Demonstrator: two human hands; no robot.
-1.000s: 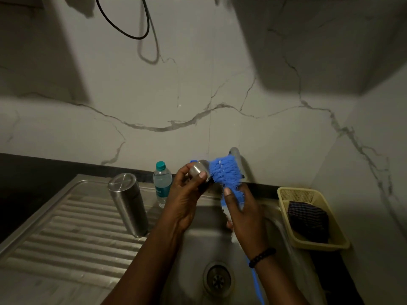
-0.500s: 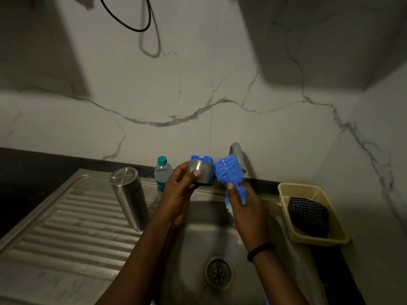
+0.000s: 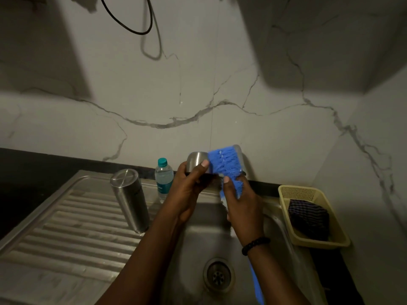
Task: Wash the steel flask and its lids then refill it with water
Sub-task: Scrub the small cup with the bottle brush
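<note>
My left hand (image 3: 187,188) grips a small steel lid (image 3: 196,160) above the sink basin (image 3: 198,234), thumb across its side. My right hand (image 3: 243,208) holds a blue bottle brush (image 3: 224,165) by its handle, and the blue bristles press against the lid's right side. The brush's long blue handle (image 3: 256,287) runs down past my right wrist. The steel flask (image 3: 130,201) stands upside down on the ribbed draining board (image 3: 66,230), left of my arms.
A small plastic water bottle (image 3: 163,179) with a teal cap stands behind the flask by the wall. A yellow basket (image 3: 312,214) holding a dark cloth sits right of the sink. The tap is mostly hidden behind the brush. The drain (image 3: 218,275) lies below my hands.
The lid has turned in my left hand and the brush bristles have shifted along its side. A blue part seen behind the lid half a second ago is now hidden.
</note>
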